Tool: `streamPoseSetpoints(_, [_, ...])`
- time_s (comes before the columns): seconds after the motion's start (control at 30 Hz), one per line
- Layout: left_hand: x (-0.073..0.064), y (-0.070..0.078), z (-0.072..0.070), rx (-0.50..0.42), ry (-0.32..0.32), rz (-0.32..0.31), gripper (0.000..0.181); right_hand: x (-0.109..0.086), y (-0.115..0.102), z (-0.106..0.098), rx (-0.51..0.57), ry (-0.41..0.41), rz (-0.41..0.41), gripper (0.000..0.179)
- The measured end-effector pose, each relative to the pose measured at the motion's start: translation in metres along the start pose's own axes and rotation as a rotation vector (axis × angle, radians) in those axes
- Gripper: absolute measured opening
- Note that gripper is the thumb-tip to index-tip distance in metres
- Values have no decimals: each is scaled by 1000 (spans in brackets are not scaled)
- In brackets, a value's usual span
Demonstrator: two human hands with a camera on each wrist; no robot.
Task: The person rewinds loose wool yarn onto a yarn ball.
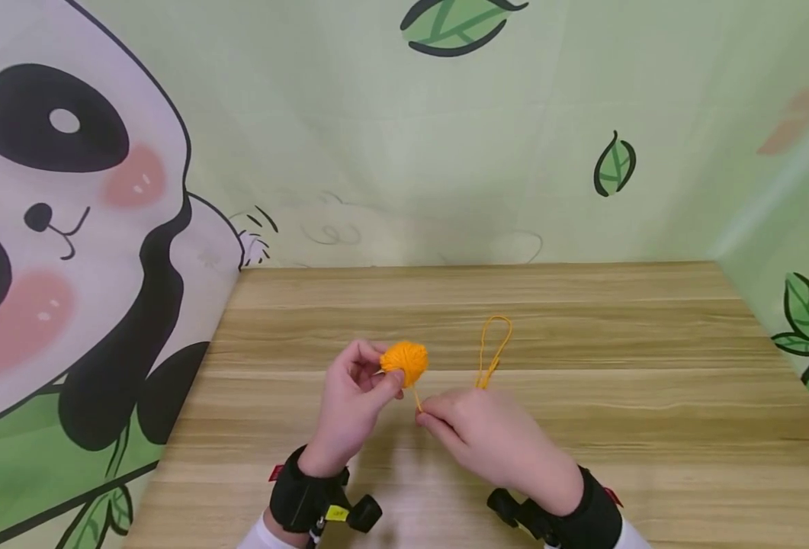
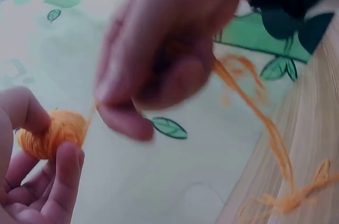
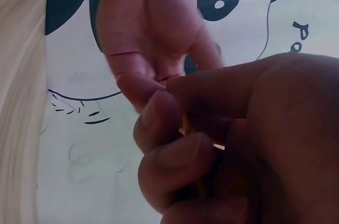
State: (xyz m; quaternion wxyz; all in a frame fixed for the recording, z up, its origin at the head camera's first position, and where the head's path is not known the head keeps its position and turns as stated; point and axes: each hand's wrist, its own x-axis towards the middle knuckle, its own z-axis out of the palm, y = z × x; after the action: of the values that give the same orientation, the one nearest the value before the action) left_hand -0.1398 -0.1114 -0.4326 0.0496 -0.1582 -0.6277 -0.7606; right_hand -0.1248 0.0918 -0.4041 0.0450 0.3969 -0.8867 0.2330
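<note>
Head view: pinching a yarn ball in the left hand above the table, its strand in the right hand to the right. Left wrist view: trailing loose yarn to the table. Right wrist view: holding yarn between curled fingers.

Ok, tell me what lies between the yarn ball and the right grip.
A thin strand of orange yarn runs from the yarn ball to the right grip; the head and left wrist views show it.

In head view, you have two hands, two wristbands, one yarn ball, one tabletop, one panda print before you.
</note>
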Motion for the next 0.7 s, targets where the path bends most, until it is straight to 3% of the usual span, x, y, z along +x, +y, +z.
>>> streamPoseSetpoints(0.17, [2,-6,0,102,50,16,23,-3,-4,-5,10,28,-38,22])
streamPoseSetpoints(0.37, [3,-6,4,267,41,54,24,-6,-7,-14,81,141,-73,19])
streamPoseSetpoints(0.53, [0,13,15,370,-63,97,23,-10,-2,-20,159,285,-94,10])
streamPoseSetpoints(0.7, [-2,21,19,387,-212,166,26,-10,3,-24,102,395,-46,8])
